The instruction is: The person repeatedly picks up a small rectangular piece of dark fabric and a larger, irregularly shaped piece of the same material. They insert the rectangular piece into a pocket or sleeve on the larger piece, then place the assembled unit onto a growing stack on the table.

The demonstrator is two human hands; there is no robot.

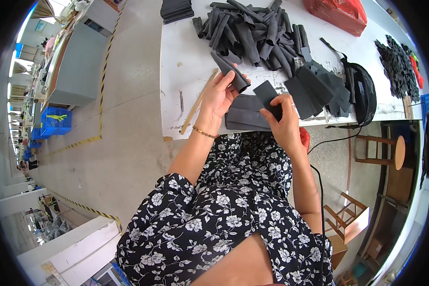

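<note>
My left hand (222,91) is closed around a rolled dark grey fabric piece (229,71), a tube with one end facing me. In my right hand (283,119), a flat, stiff-looking dark rectangular piece (267,94) is pinched between thumb and fingers. Below and between the hands, a stack of dark fabric pieces (248,114) lies at the table's near edge. Right of my right hand, several flat dark panels (310,90) are fanned out. A heap of rolled dark fabric tubes (252,33) fills the table beyond my hands.
A wooden stick (199,102) lies left of my left hand on the white table (176,76). At the right sit a black mesh bag (363,90) and a pile of dark pieces (395,64). A red plastic-wrapped bundle (338,14) is at the back. Wooden stools (350,217) stand right of me.
</note>
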